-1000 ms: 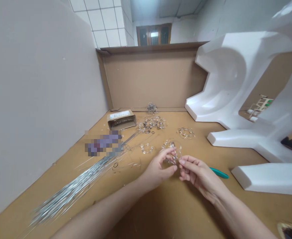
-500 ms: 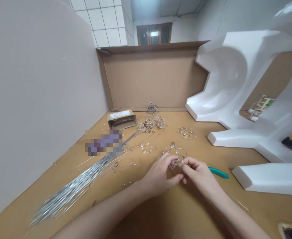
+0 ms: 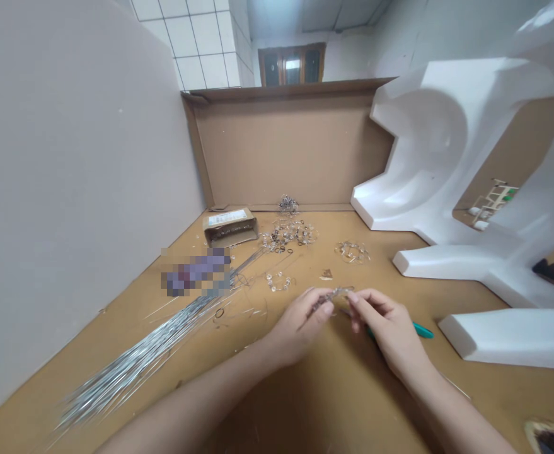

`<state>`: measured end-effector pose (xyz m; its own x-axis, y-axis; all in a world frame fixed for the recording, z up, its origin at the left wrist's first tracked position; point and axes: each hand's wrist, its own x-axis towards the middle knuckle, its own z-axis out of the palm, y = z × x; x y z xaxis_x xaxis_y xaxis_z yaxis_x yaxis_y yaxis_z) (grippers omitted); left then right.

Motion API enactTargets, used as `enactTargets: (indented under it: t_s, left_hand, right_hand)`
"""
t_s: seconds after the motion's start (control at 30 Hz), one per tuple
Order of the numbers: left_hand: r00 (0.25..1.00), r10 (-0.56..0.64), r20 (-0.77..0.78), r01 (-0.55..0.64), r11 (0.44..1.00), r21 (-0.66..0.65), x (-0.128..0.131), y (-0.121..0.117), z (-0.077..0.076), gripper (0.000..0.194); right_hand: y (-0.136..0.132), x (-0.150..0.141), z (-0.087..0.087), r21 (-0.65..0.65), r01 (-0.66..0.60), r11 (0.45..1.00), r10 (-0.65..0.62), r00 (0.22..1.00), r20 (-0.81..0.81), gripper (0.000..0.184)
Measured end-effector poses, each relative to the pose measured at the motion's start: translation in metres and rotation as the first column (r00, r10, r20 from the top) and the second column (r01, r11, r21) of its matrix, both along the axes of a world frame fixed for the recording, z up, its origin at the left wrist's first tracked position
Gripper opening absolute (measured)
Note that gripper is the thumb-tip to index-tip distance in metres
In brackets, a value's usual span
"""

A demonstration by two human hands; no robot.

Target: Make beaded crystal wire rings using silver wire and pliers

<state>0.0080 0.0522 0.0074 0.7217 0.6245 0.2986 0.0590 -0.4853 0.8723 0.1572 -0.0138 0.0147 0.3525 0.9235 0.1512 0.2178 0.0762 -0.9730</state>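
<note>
The left hand [image 3: 300, 321] and the right hand [image 3: 387, 325] are both gripping a small wire piece [image 3: 339, 292], just below the frame's centre. A green handle [image 3: 423, 330], partly hidden by the right hand, lies right of centre.

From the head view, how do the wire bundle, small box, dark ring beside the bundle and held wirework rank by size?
Largest to smallest:
1. Bundle
2. Box and wirework: order unsure, as fingers partly hide the wirework
3. Ring
</note>
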Motion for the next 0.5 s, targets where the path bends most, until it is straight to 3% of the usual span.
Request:
enactTargets:
  t_s: [0.07,0.13,0.2,0.3,0.5]
  left_hand:
    - [0.996,-0.043,0.083,0.06,0.977,-0.206,0.0001,0.0021,0.0025,0.036]
    - [0.987,-0.083,0.138,0.127,0.929,-0.347,0.0002,0.004,0.004,0.038]
    - [0.98,-0.117,0.163,0.177,0.884,-0.432,0.0004,0.0053,0.0039,0.038]
    - [0.969,-0.149,0.195,0.228,0.843,-0.487,0.0006,0.0069,0.0022,0.037]
    - [0.967,-0.185,0.176,0.252,0.801,-0.543,-0.0002,0.0106,0.0031,0.035]
  right_hand:
    - [0.001,0.0043,-0.0011,0.124,0.14,0.982,-0.158,0.976,0.151,0.022]
    - [0.0021,0.0081,-0.003,0.229,0.162,0.96,-0.222,0.939,0.264,0.023]
    - [0.003,0.0101,-0.0046,0.224,0.069,0.972,-0.142,0.935,0.326,0.021]
    - [0.0027,0.0091,-0.0055,0.115,-0.048,0.992,0.014,0.96,0.281,0.017]
    - [-0.0017,0.002,-0.0011,-0.01,-0.078,0.997,0.079,0.987,0.141,0.024]
